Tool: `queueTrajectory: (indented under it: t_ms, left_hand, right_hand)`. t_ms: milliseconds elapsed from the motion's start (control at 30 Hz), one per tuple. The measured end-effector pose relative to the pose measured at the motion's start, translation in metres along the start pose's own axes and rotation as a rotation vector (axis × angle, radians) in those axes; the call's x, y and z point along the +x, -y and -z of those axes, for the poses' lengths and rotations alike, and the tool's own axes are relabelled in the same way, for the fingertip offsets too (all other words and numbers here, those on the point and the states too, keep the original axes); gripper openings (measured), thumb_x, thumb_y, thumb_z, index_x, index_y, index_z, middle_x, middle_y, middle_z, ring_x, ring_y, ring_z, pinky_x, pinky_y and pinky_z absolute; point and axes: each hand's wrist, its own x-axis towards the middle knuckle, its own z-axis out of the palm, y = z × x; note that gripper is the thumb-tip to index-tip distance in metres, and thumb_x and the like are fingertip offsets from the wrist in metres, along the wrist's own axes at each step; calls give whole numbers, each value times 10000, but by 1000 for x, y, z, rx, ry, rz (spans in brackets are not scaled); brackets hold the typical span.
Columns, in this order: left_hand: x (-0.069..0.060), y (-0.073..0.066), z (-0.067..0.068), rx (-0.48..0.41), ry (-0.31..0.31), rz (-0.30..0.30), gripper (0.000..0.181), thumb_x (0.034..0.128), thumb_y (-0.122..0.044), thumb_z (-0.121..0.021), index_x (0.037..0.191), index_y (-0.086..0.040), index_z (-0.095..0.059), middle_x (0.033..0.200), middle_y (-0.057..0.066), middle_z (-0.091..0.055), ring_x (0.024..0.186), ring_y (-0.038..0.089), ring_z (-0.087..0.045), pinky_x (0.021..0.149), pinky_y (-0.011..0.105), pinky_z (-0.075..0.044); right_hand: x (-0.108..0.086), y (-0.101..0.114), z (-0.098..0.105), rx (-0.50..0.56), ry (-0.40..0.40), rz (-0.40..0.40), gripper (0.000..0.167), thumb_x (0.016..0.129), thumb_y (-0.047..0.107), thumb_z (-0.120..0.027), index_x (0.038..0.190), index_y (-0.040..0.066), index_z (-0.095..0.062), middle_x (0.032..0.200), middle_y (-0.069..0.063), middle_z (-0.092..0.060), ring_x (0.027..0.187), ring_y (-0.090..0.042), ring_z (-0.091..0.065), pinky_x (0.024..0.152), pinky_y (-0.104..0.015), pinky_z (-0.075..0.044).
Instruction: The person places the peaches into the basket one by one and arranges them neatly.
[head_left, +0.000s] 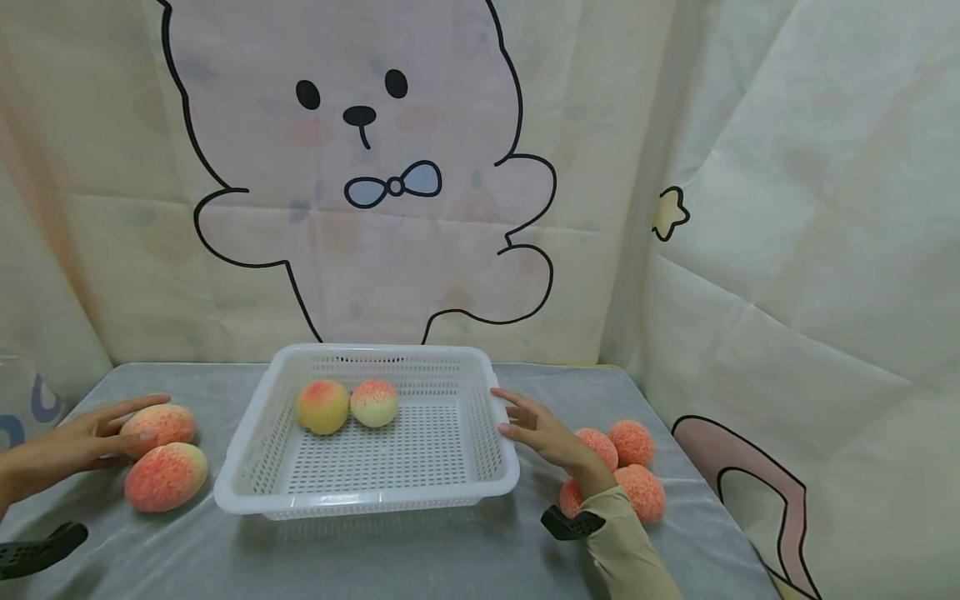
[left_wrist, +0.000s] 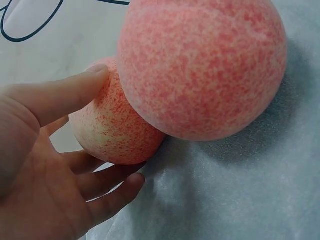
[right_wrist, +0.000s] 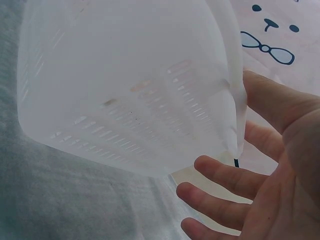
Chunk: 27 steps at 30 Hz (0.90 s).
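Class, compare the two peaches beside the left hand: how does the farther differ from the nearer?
The farther peach is held by the left hand; the nearer peach is not held. The farther peach looks more orange; the nearer peach looks pinker, with a pale yellow end. Both are roundish, speckled and outside the basket.

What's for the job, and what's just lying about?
Job, probably:
far left peach, held by left fingers
near left peach
white basket, touched by right fingers
two peaches inside

Maybe just about:
pink fruits at right
bear curtain
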Motion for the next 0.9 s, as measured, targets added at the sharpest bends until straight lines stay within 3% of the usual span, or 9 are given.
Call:
queueTrajectory:
  t_ms: [200, 333, 467, 600, 733, 900]
  left_hand:
    - [0, -3, 0, 5, -18, 17, 861, 1036, -475, -472, 1548, 77, -54, 1504, 488, -203, 1185, 379, -572, 884, 566, -553]
    - [0, -3, 1, 13, -30, 37, 900, 1021, -507, -480, 1530, 98, -49, 1472, 484, -273, 1160, 351, -578, 871, 537, -558]
    - [0, 2, 2, 5, -69, 31, 827, 1017, -468, -517, 1556, 27, -132, 1439, 460, -359, 1060, 111, -586, 838, 411, -558]
    - [-1, 7, 4, -6, -107, 12, 717, 1015, -415, -550, 1560, -91, -217, 1433, 431, -399, 949, -104, -504, 793, 304, -532]
    - [0, 9, 5, -15, -132, -7, 661, 1013, -359, -570, 1547, -136, -251, 1444, 431, -365, 929, -136, -480, 775, 275, -527]
    - [0, 6, 6, 7, -151, 14, 748, 1036, -403, -527, 1542, 1, -153, 1450, 428, -351, 908, -124, -481, 768, 278, -530]
  right_hand:
    - [0, 0, 0, -5, -2, -3, 691, 1045, 194, -565, 1618, 71, -198, 1531, -311, -430, 1313, -362, -559, 1010, -314, -526]
    - [-1, 1, -1, -18, -7, -8, 689, 1045, 204, -567, 1618, 80, -206, 1529, -300, -439, 1315, -387, -556, 1039, -382, -520]
    - [-1, 1, -1, -22, -9, -4, 691, 1044, 204, -568, 1617, 76, -205, 1528, -303, -439, 1313, -396, -555, 1044, -405, -517]
    - [-1, 1, -1, -17, -3, 5, 693, 1044, 195, -567, 1617, 70, -199, 1527, -310, -433, 1309, -389, -556, 1029, -366, -524]
    - [-1, 1, -1, -22, -9, -6, 691, 1044, 210, -567, 1618, 81, -205, 1528, -300, -440, 1313, -378, -555, 1053, -418, -511]
    - [-1, 1, -1, -32, -17, -13, 687, 1044, 221, -569, 1618, 92, -214, 1529, -287, -448, 1315, -365, -557, 1068, -467, -496]
